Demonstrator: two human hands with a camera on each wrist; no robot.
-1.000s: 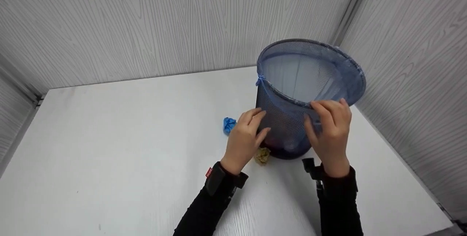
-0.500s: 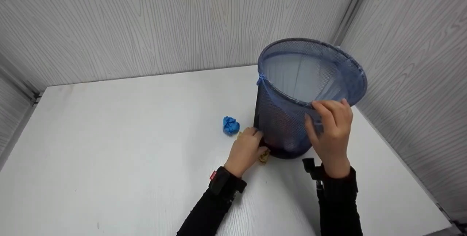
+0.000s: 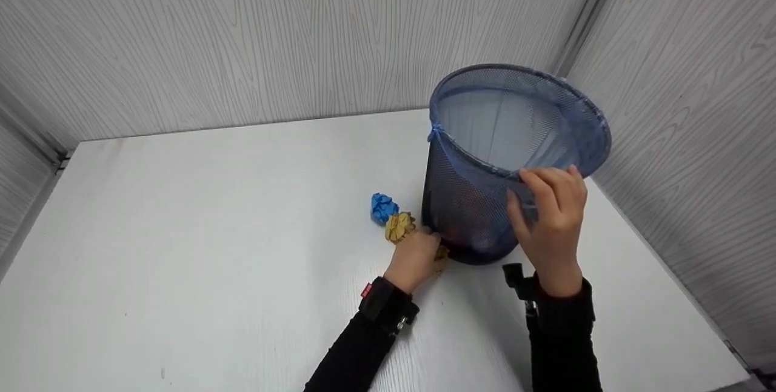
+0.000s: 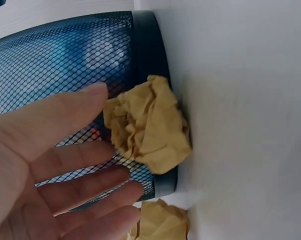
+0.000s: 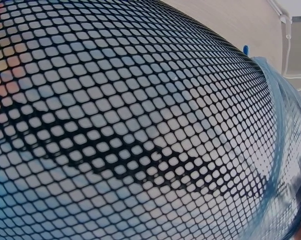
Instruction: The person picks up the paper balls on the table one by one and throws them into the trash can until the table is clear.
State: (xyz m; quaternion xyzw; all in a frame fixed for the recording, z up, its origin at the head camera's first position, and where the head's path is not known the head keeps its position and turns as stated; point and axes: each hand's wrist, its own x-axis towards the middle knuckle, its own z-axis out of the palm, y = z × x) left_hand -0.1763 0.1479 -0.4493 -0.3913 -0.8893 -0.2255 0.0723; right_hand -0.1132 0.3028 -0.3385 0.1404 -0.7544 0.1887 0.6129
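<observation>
A dark mesh wastebasket (image 3: 467,210) lined with a thin blue bag stands on the white table. My right hand (image 3: 553,216) holds its near rim, fingertips on top and thumb lower against the side. Low beside the basket's base is my left hand (image 3: 414,259), thumb and fingers spread apart. Just beyond its fingertips, a crumpled yellow paper ball (image 4: 153,130) lies against the base; the hand partly covers it in the head view. A second yellow paper ball (image 3: 399,226) sits beyond the hand, and a blue crumpled paper ball (image 3: 383,208) lies next to it.
The white table (image 3: 212,246) extends widely to the left. A grey wood-grain panel (image 3: 303,40) closes off the back, and another panel (image 3: 685,125) stands to the right. Coloured items show faintly through the basket's mesh.
My left hand has come down from the basket's side to its base and slightly nearer my body, uncovering the second yellow ball. The right hand stays on the rim.
</observation>
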